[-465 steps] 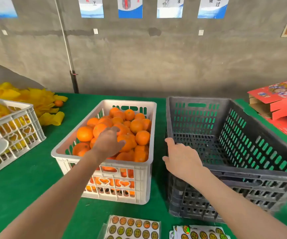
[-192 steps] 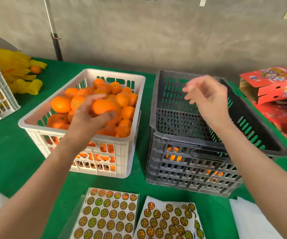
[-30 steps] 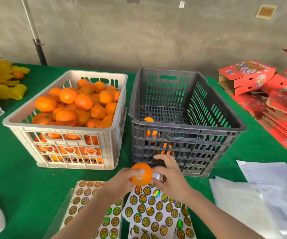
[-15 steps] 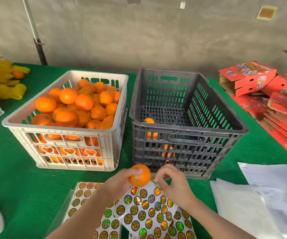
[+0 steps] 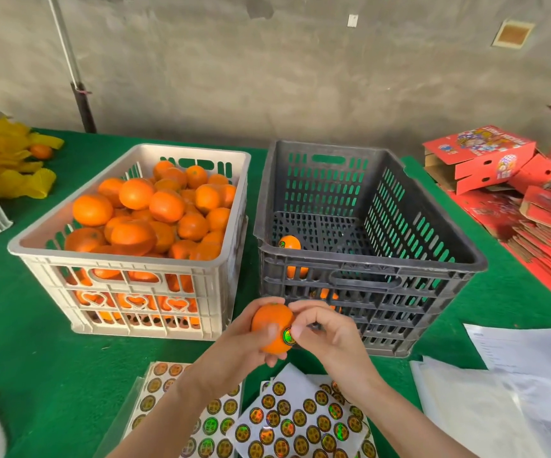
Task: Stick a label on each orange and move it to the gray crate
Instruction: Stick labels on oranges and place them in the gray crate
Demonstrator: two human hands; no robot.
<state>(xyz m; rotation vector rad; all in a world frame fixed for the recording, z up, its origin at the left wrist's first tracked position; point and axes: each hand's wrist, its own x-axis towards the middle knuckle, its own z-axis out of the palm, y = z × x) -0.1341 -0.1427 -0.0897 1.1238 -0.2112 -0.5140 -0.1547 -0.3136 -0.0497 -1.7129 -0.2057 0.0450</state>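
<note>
Right hand point(image 5: 330, 338): thumb and finger pinch the label point(image 5: 288, 336) onto the orange point(image 5: 269, 323).
Left hand point(image 5: 234, 355): grips that orange over the table point(image 5: 36, 375)'s near edge, before the gray crate point(image 5: 366, 263).
Label: pressed lightly, its edge may lift.
Sticker sheets point(image 5: 300, 421): a slipped orange lands here.

No word, brand or number can be read. The red printed cardboard box point(image 5: 477, 151) at the far right carries pale lettering along its top, too blurred to make out, and the white paper sheets point(image 5: 525, 351) at the near right bear print too small to tell. The round holographic label point(image 5: 288, 336) on the held orange fruit point(image 5: 269, 320) and the matching stickers point(image 5: 300, 418) on the white backing sheets point(image 5: 288, 377) show only a dark pattern inside a ring.
</note>
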